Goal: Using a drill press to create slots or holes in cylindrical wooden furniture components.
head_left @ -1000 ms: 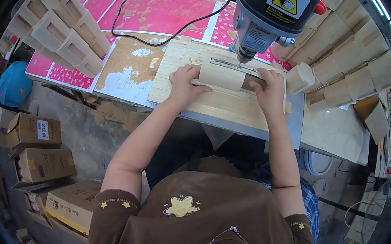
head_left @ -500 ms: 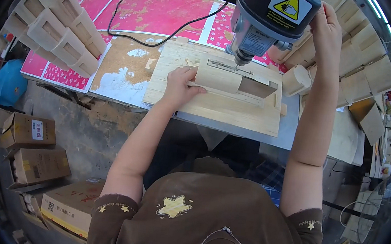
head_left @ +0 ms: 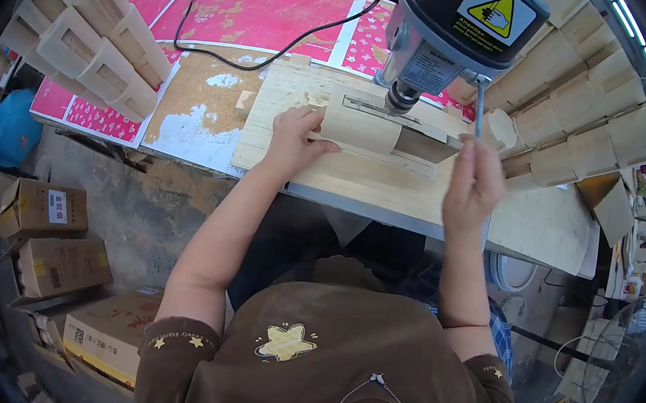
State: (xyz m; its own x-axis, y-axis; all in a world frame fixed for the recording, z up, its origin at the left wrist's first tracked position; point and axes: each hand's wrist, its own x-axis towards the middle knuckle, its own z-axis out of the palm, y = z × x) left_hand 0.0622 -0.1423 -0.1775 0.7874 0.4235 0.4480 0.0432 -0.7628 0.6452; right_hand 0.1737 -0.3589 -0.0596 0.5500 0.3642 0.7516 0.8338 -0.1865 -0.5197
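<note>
the left hand (head_left: 295,137) lies open, fingers spread flat on the left end of a curved wooden piece (head_left: 358,126) that sits on the pale wooden board (head_left: 357,175) directly under the drill press (head_left: 459,27) chuck. to the right and nearer, the right hand (head_left: 473,182) is closed around the thin metal feed lever (head_left: 479,109) of the drill press. stacks of wooden boxes (head_left: 88,43) stand far left on the pink-patterned table (head_left: 265,6).

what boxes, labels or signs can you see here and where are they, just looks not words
Warning label: on top of the drill press head, yellow triangle on white.
Grey label: front of the drill head, rectangular.
Cardboard boxes: floor at left, brown, one with a white label.
Pink printed sheets: flat on the bench.
</note>
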